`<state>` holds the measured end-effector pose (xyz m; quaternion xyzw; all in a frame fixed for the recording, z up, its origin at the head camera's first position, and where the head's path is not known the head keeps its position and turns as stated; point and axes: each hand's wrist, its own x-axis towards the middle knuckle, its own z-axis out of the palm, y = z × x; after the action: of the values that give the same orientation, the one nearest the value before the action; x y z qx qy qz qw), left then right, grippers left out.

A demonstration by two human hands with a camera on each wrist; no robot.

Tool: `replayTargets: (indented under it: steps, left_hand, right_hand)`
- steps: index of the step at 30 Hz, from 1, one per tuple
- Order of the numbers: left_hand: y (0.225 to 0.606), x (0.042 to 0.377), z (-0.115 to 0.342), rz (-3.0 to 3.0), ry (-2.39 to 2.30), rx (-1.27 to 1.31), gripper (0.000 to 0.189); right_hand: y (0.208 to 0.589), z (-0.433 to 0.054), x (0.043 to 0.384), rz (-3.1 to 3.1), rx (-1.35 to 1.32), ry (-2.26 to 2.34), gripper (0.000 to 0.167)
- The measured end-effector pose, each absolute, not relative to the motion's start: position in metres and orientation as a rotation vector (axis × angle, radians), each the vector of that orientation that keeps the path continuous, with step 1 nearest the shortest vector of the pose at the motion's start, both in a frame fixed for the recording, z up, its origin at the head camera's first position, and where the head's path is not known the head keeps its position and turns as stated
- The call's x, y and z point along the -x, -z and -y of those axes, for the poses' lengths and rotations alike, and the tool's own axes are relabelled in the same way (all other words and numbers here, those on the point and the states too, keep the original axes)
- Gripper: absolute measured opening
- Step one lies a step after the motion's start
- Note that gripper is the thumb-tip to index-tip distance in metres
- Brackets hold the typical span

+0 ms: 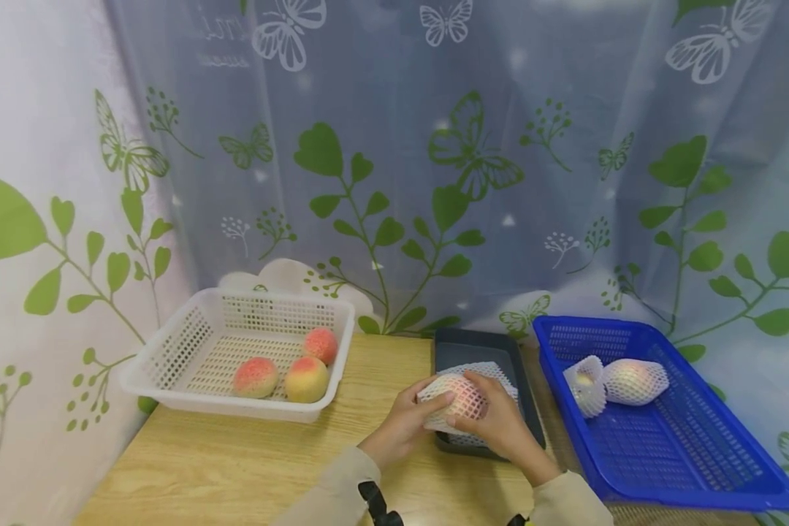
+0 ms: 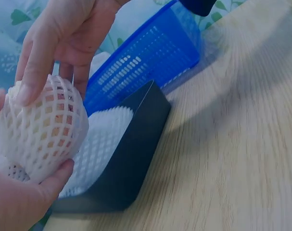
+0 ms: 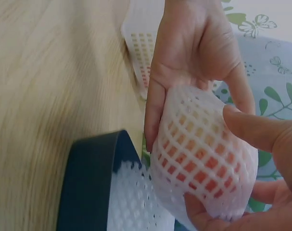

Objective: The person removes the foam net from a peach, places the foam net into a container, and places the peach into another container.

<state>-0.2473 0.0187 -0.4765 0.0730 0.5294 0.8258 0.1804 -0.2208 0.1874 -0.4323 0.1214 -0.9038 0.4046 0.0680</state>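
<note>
Both hands hold one peach [image 1: 468, 400] covered by a white foam net sleeve [image 3: 203, 149], above a dark tray [image 1: 529, 398]. My left hand [image 1: 404, 420] grips it from the left, with fingers along its side. From the right, my right hand [image 1: 496, 420] grips it with thumb and fingers around the net. Pinkish-red and yellow skin shows through the mesh in the right wrist view. Beneath the hands, flat white foam nets [image 2: 100, 144] lie in the tray, partly hidden by the peach and hands.
On the left stands a white basket [image 1: 220, 409] with three bare peaches [image 1: 305, 380]. To the right, a blue basket [image 1: 671, 453] holds two netted peaches [image 1: 634, 381]. A patterned curtain [image 1: 394, 183] hangs behind the wooden table [image 1: 237, 467].
</note>
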Motion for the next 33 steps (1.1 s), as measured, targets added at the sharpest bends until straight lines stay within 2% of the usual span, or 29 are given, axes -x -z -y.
replayTargets:
  steps: [8, 12, 16, 23, 33]
  left_hand:
    - [0.486, 0.246, 0.011, -1.562, -2.298, -0.258, 0.061]
    - [0.488, 0.244, 0.022, -1.552, -2.311, -0.267, 0.062]
    - [0.492, 0.242, 0.032, -1.556, -2.298, -0.237, 0.062]
    - [0.501, 0.241, 0.05, -1.581, -2.232, -0.241, 0.063]
    - [0.514, 0.239, 0.065, -1.682, -2.223, -0.177, 0.066]
  right_hand:
    - [0.437, -0.175, 0.217, 2.688, -0.419, -1.45, 0.07]
    - [0.442, -0.172, 0.219, 2.687, -0.474, -1.373, 0.066]
    - [0.451, -0.168, 0.221, 2.71, -0.547, -1.266, 0.07]
    - [0.462, -0.155, 0.22, 2.728, -0.667, -1.401, 0.078]
    - [0.479, -0.135, 0.223, 2.726, -0.74, -1.283, 0.074]
